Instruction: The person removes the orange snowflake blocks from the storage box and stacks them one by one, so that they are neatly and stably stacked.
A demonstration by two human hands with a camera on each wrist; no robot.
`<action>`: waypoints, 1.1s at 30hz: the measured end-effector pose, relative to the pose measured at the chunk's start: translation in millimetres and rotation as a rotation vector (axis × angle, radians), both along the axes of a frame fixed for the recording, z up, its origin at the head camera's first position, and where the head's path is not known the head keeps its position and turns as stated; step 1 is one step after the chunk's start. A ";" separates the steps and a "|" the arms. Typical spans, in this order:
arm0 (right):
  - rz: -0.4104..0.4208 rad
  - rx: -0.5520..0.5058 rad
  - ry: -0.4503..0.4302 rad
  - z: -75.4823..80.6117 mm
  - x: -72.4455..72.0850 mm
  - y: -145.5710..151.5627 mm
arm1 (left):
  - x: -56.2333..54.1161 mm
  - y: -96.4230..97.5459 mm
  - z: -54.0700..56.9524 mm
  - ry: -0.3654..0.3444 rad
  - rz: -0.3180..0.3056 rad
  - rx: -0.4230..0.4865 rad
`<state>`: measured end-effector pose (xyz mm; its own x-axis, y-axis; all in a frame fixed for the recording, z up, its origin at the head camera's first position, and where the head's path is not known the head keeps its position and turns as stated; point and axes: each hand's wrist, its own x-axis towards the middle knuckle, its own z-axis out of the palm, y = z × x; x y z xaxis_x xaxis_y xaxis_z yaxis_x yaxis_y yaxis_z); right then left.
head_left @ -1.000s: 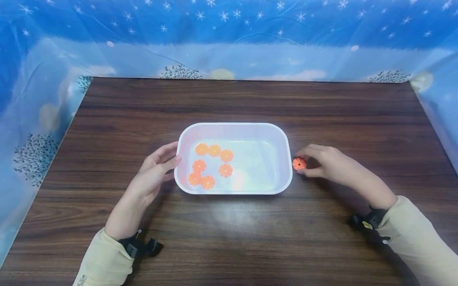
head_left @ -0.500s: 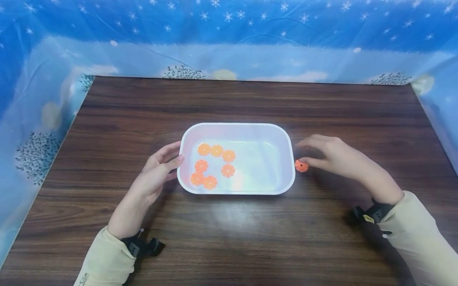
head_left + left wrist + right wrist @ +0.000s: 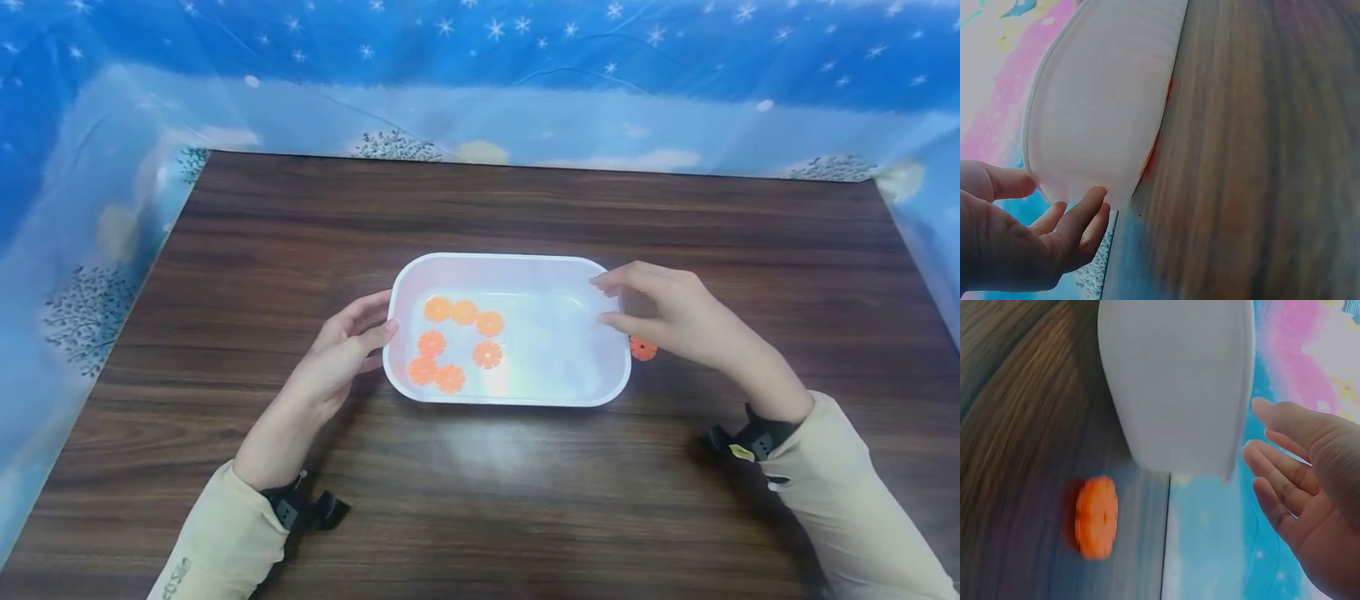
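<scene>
In the head view my left hand (image 3: pixel 330 362) holds the left end of a white plastic tub (image 3: pixel 555 342). Its thumb tip laps the rim, and the left wrist view shows bent fingers (image 3: pixel 1082 219) against the outer wall. Several notched orange discs (image 3: pixel 488 355) lie on the tub's floor, towards its left half. My right hand (image 3: pixel 671 312) hovers over the tub's right rim with thumb and fingers parted and nothing between them. Just outside that end, an orange disc piece (image 3: pixel 642 347) with a centre hole rests on the table, partly hidden; it looks thick in the right wrist view.
The tub stands on a dark wood-grain table (image 3: pixel 487 517). A blue snowflake-patterned cloth (image 3: pixel 525 83) hangs behind the table and along its sides. Each wrist wears a black camera strap (image 3: pixel 753 437).
My right hand has let go of the orange disc piece outside the tub, lifted and moved left over the rim. The left hand stays on the tub; the camera view shifts slightly.
</scene>
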<state>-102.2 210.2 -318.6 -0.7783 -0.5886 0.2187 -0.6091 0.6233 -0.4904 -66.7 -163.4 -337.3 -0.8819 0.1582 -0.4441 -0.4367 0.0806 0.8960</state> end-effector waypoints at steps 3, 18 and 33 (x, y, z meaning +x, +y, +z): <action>0.030 0.000 -0.045 -2.7 -2.2 -14.6 | -0.3 -0.9 1.0 -0.004 -0.008 -0.014; 0.258 0.035 -0.156 -18.1 -11.6 -82.4 | -2.1 -3.3 2.0 -0.003 -0.026 -0.009; 0.491 0.116 -0.173 -30.2 -16.6 -107.5 | -2.8 -4.7 0.0 0.002 -0.009 0.007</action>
